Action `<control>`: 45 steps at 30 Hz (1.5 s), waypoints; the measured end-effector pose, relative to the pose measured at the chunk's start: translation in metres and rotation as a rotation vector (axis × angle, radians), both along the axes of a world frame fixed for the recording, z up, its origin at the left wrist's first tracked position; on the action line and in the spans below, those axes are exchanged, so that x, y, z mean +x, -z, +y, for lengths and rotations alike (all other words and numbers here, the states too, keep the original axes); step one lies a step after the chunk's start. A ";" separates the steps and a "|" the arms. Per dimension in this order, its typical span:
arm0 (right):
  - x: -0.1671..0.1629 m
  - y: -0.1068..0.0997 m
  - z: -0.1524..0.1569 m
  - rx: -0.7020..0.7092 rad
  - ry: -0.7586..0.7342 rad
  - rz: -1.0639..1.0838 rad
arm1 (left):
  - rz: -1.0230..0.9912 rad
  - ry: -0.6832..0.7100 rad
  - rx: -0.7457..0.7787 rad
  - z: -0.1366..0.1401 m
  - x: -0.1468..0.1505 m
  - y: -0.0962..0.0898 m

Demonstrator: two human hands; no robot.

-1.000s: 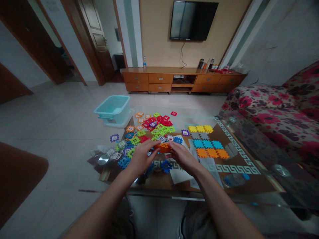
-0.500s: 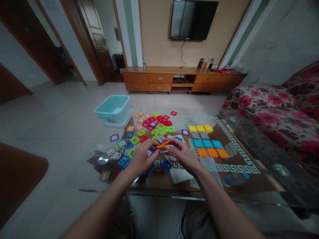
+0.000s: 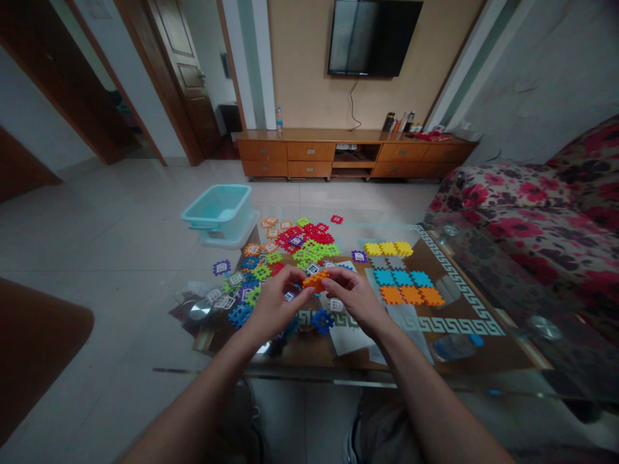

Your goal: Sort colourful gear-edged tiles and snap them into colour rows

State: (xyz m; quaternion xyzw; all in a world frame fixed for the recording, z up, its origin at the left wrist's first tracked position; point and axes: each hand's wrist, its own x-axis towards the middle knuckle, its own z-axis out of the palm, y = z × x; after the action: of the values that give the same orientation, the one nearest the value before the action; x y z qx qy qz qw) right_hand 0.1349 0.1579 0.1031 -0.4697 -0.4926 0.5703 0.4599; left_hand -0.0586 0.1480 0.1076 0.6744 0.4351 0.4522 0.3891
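Observation:
Between my two hands is an orange notched building block (image 3: 316, 281), held above the glass table. My left hand (image 3: 279, 298) pinches its left side with thumb and fingers. My right hand (image 3: 354, 298) grips the right side the same way. Below and beyond the hands lies a loose heap of coloured blocks, with red ones (image 3: 316, 230) and lime-green ones (image 3: 319, 250) at the far side. A dark blue block (image 3: 322, 321) lies just below the hands. To the right sit rows of yellow (image 3: 387, 249), grey (image 3: 387, 263), light blue (image 3: 402, 278) and orange blocks (image 3: 411, 296).
A turquoise plastic bin (image 3: 220, 216) stands at the far left of the glass table (image 3: 464, 277). White paper sheets (image 3: 352, 338) lie under my right hand. A water bottle (image 3: 457, 348) rests on its side at the near right. A flowered sofa (image 3: 541, 212) is on the right.
The orange block has been tilted, from nearly edge-on to showing more of its flat face. Both hands still hold it in about the same place.

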 end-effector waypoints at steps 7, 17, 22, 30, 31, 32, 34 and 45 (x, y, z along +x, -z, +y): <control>0.003 0.004 0.000 -0.033 -0.037 0.020 | -0.223 0.181 -0.185 -0.004 -0.002 -0.012; 0.010 0.003 -0.003 -0.087 -0.181 0.147 | -0.212 0.300 -0.102 -0.002 -0.002 -0.015; 0.010 0.005 0.000 -0.029 -0.131 0.145 | -0.174 0.267 -0.139 -0.004 -0.002 -0.015; 0.004 0.002 0.000 -0.043 -0.087 0.142 | -0.102 0.218 -0.060 -0.006 -0.001 -0.012; 0.004 0.002 0.000 -0.046 -0.071 0.141 | -0.076 0.206 -0.025 -0.006 -0.001 -0.012; 0.003 0.002 -0.001 -0.051 -0.061 0.142 | -0.052 0.192 0.011 -0.006 -0.001 -0.012; 0.002 0.002 -0.002 -0.092 -0.072 0.149 | -0.006 0.160 0.078 -0.005 -0.001 -0.012; -0.001 -0.007 -0.008 -0.298 -0.215 0.205 | 0.217 0.070 0.335 -0.004 -0.002 -0.010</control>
State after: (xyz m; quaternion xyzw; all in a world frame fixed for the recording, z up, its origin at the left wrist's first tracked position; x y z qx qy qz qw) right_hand 0.1340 0.1499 0.1102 -0.4167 -0.4008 0.7275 0.3694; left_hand -0.0608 0.1443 0.1173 0.7890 0.3697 0.4292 0.2378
